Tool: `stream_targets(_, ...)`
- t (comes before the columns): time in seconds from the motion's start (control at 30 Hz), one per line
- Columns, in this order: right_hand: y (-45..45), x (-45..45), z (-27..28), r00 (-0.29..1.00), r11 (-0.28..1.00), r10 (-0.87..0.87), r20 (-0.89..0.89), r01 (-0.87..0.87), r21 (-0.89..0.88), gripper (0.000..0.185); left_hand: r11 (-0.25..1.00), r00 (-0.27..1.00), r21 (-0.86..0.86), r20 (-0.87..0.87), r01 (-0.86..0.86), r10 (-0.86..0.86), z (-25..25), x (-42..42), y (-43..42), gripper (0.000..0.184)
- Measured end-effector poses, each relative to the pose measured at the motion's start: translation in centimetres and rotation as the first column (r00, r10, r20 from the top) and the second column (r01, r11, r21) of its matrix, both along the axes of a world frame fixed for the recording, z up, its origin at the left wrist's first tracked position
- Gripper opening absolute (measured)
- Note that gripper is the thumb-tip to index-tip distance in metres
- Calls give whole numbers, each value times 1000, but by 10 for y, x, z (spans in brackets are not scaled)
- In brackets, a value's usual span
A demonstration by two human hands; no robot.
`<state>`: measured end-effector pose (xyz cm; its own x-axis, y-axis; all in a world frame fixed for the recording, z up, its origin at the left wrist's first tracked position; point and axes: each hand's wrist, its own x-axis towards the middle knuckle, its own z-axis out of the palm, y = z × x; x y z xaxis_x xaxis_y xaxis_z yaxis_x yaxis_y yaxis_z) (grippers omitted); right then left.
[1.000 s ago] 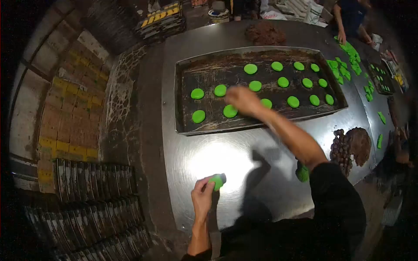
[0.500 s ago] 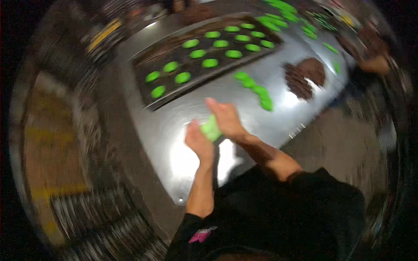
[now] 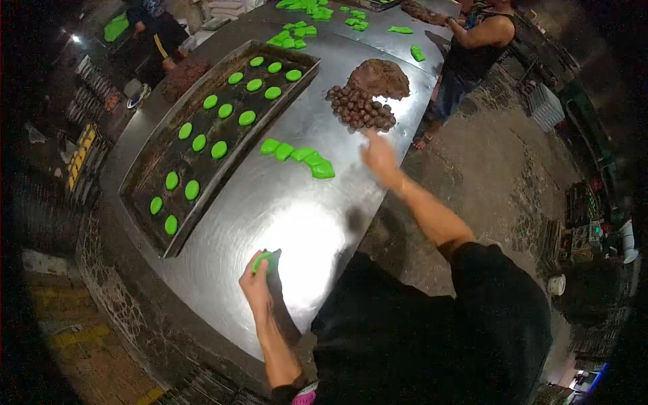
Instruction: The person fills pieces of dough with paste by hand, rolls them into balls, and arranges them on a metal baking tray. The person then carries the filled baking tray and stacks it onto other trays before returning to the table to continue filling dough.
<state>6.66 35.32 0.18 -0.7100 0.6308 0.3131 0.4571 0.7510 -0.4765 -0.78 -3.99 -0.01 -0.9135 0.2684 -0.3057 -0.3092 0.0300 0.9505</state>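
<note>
My left hand (image 3: pixel 256 282) is closed round a piece of green dough (image 3: pixel 264 260), held over the near part of the metal table. My right hand (image 3: pixel 380 160) reaches forward, slightly blurred, its fingers stretched toward the near edge of a pile of small brown balls (image 3: pixel 359 109). Nothing shows in that hand, though its fingertips are partly smeared. A large brown lump (image 3: pixel 380 77) lies just behind the balls. To the left of my right hand, a row of flat green dough pieces (image 3: pixel 302 156) rests on the table, some overlapping.
A long dark baking tray (image 3: pixel 152 169) holds several green rounds (image 3: pixel 192 190). More green pieces (image 3: pixel 304 8) lie at the table's (image 3: pixel 223 243) far end. One person (image 3: pixel 482 34) stands at the far right, another (image 3: pixel 155 30) at the far left. A white bucket (image 3: pixel 556 285) stands on the floor.
My hands were together around the green dough; now they are apart. The left keeps the dough nearer me, while the right has moved to the brown balls. The view has also turned.
</note>
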Motion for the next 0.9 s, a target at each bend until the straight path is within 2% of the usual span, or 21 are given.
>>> stream_targets(0.03,38,-7,7,976,992,-129,178,129,9,43,999,1000,-44,-19,5,-6,-1,-3,-2,21)
stream_targets(0.1,97,-5,-28,983,927,-154,104,107,359,46,998,999,-48,40,-34,36,-6,-10,-9,21)
stream_targets(0.13,111,-5,-28,982,930,-152,110,105,353,46,995,992,-53,98,-79,84,-7,-14,-9,21)
stream_targets(0.23,123,2,-31,989,950,-19,146,-28,310,48,982,959,16,220,-186,178,-2,-20,-12,22)
stream_targets(0.3,112,10,-14,996,990,-72,-44,76,114,47,980,943,18,276,-200,188,-6,-28,-17,26)
stream_targets(0.33,96,12,-5,991,978,-129,-30,122,-168,33,972,934,103,314,-211,170,-5,-31,-15,30)
stream_targets(0.37,95,18,-16,991,976,-134,-13,129,-177,33,958,925,182,349,-222,148,-4,-31,-16,35)
stream_targets(0.43,91,24,-40,989,977,138,52,-144,157,19,972,951,172,291,-162,107,-5,-34,6,38)
stream_targets(0.47,83,23,-30,989,981,82,120,-102,166,13,984,961,133,262,-121,83,-1,-37,18,37)
stream_targets(0.5,66,11,-9,985,980,127,118,-144,140,13,987,965,96,240,-129,103,-1,-38,31,33)
stream_targets(0.53,43,-4,16,996,982,93,16,-89,-167,13,992,977,55,189,-114,102,3,-38,45,30)
stream_targets(0.57,19,-20,33,998,883,39,-54,-60,-466,13,996,979,4,182,-88,86,2,-39,52,27)
stream_targets(0.6,-11,-30,44,936,663,162,-312,-337,-668,15,992,985,29,127,-125,120,3,-35,69,21)
stream_targets(0.63,-43,-37,54,811,359,173,-560,-581,-731,18,986,966,71,219,-154,135,10,-34,80,22)
stream_targets(0.7,-106,-54,67,831,446,462,-309,-519,-729,26,987,954,84,278,-140,112,24,-30,91,23)
stream_targets(0.73,-135,-60,51,710,562,604,-363,-702,-438,27,954,956,239,269,-183,115,27,-25,93,24)
stream_targets(0.77,-160,-66,33,574,586,736,-359,-806,-86,27,895,960,393,254,-212,116,30,-22,93,26)
stream_targets(0.8,-179,-71,32,538,605,760,-364,-790,96,26,880,956,397,231,-261,179,36,-20,90,26)
stream_targets(0.83,-189,-74,35,508,579,774,-378,-809,99,26,863,947,399,210,-310,243,43,-19,81,27)
stream_targets(0.87,-189,-78,37,498,505,748,-438,-856,-112,27,847,962,463,199,-260,186,28,-18,62,29)
stream_targets(0.9,-191,-82,40,507,395,712,-486,-862,-319,28,844,957,454,188,-284,221,32,-14,51,29)
